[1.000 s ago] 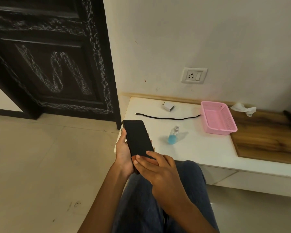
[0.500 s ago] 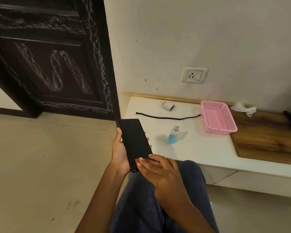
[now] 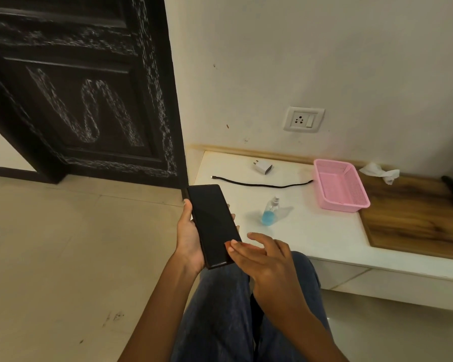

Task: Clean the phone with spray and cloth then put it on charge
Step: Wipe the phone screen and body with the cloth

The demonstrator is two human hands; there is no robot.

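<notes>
1. We sit by a dark carved door [image 3: 71, 100] and a pale wall, our knees in blue jeans [image 3: 220, 309] above a tiled floor [image 3: 50, 257].
2. The white counter [image 3: 311, 231] runs along the wall, and a wooden board [image 3: 416, 218] lies on its right part.
3. Our left hand [image 3: 187, 231] grips the phone [image 3: 212, 224] in the air over the counter's near-left corner. The thumb lies along its left edge and the fingers curl round the right edge.
4. The phone's long axis runs from our lap up toward the door, its top tilted slightly left and its dark screen facing us.
5. Our right hand [image 3: 262, 257] hovers at the phone's lower right corner, fingers loosely spread and nearly straight. One fingertip touches that corner.
6. Half a second ago those fingers lay curled over the bottom of the screen. Now they have slid off to the right and opened, and the phone sits a little more upright.
7. A pink basket [image 3: 340, 186] stands where the counter meets the board.
8. A black cable [image 3: 262, 184] lies stretched across the counter, beyond the phone.
9. The spray bottle [image 3: 271, 212], with blue liquid, stands just right of the phone, between it and the basket.
10. A wall socket [image 3: 304, 119] sits above a white charger [image 3: 263, 167].
11. A crumpled white cloth [image 3: 379, 172] lies behind the basket, near the wall.
</notes>
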